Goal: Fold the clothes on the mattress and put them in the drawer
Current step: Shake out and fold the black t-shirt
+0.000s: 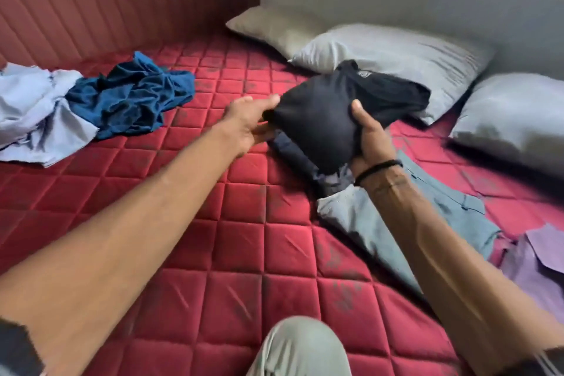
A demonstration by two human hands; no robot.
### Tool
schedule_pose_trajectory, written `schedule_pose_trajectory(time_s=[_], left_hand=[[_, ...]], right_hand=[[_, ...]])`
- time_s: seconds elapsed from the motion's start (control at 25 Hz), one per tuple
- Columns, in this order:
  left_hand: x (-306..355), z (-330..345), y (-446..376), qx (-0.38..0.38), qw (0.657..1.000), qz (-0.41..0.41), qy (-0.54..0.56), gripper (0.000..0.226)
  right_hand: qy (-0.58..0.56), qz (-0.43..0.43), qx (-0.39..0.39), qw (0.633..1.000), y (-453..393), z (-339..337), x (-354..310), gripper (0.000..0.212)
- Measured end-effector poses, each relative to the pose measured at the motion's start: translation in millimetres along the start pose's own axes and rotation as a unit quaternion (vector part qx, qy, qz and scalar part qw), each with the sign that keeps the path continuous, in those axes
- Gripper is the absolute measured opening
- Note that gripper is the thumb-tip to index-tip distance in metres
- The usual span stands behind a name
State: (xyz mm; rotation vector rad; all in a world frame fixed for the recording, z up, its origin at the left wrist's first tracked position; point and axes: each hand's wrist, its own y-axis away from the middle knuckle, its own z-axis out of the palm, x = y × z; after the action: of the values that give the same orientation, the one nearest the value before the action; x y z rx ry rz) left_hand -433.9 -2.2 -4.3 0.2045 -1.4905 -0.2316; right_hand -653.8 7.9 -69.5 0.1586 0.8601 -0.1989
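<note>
A folded black garment [323, 119] is held just above the red quilted mattress [189, 223], near its middle. My left hand [247, 122] pinches its left edge, thumb on top. My right hand [370, 137] grips its right side, thumb over the top and fingers under it. A dark navy piece [293, 152] lies beneath the black one. A crumpled blue garment [134, 94] and a light blue shirt [33, 113] lie at the far left. Light grey-blue trousers [366, 223] and a purple shirt [540, 265] lie at the right. No drawer is in view.
Three pillows line the far right: a beige pillow [274, 27] and two grey pillows [406, 61] [512, 122]. A red padded headboard [106, 0] rises behind the mattress. My knee [302, 348] in pale trousers shows at the bottom edge.
</note>
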Motion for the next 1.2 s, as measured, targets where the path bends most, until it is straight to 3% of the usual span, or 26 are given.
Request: schedule_pose_trajectory(time_s=[0.08,0.12,0.2,0.32,0.4,0.44,0.48,0.56,0.64,0.72,0.84,0.96,1.0,1.2], left_hand=[[-28.6,5.9,-50.5,0.117,0.987,0.033,-0.109,0.067],[-53.6,7.3,-62.3,0.134,0.974,0.063,-0.169,0.06],[-109.4,12.8,-67.3,0.083,0.947,0.156,-0.268,0.049],[-172.1,22.4,-85.4,0.012,0.861,0.306,-0.405,0.075],[-188.6,23.7,-96.5,0.005,0.821,0.299,-0.486,0.096],[-193.0,25.9,-92.8,-0.016,0.82,0.27,-0.504,0.101],[-198.3,26.9,-83.0,-0.034,0.817,0.241,-0.523,0.1],[-212.0,15.1,-64.0,-0.057,0.779,0.239,-0.577,0.077],[-223.2,-13.3,-45.9,-0.059,0.735,0.252,-0.626,0.059],[-229.0,-38.3,-27.8,-0.039,0.728,0.225,-0.647,0.069],[-232.7,-76.1,8.6,-0.02,0.734,0.192,-0.651,0.073],[-233.2,-136.7,45.9,0.014,0.742,0.177,-0.646,0.068],[-233.8,-163.5,57.4,0.036,0.742,0.164,-0.649,0.067],[-225.8,-294.6,89.7,0.164,0.746,0.08,-0.641,0.073]], right_hand=[[0.021,-0.011,0.028,0.999,-61.4,-12.0,23.0,0.078],[0.044,-0.005,0.064,0.997,-80.6,-23.6,42.4,0.085],[0.081,-0.001,0.162,0.983,-102.0,-66.3,86.1,0.092],[0.144,-0.017,0.195,0.97,-140.1,-118.7,116.4,0.098],[0.171,0.045,0.17,0.969,-139.3,-110.2,100.6,0.105],[0.185,0.065,0.165,0.967,-136.6,-109.1,88.1,0.094],[0.193,0.076,0.172,0.963,-124.8,-98.7,76.1,0.08],[0.239,0.073,0.236,0.939,-109.3,-86.3,63.7,0.077],[0.352,0.028,0.317,0.88,-81.4,-68.7,63.5,0.076],[0.479,-0.005,0.335,0.811,-42.4,-52.3,78.8,0.063],[0.677,-0.022,0.184,0.712,38.5,-38.6,117.3,0.055],[0.841,-0.067,-0.038,0.535,103.4,-20.2,161.1,0.034],[0.858,-0.078,-0.091,0.5,120.3,-6.4,178.0,0.032],[0.819,-0.131,-0.316,0.46,167.9,91.7,259.6,0.058]])
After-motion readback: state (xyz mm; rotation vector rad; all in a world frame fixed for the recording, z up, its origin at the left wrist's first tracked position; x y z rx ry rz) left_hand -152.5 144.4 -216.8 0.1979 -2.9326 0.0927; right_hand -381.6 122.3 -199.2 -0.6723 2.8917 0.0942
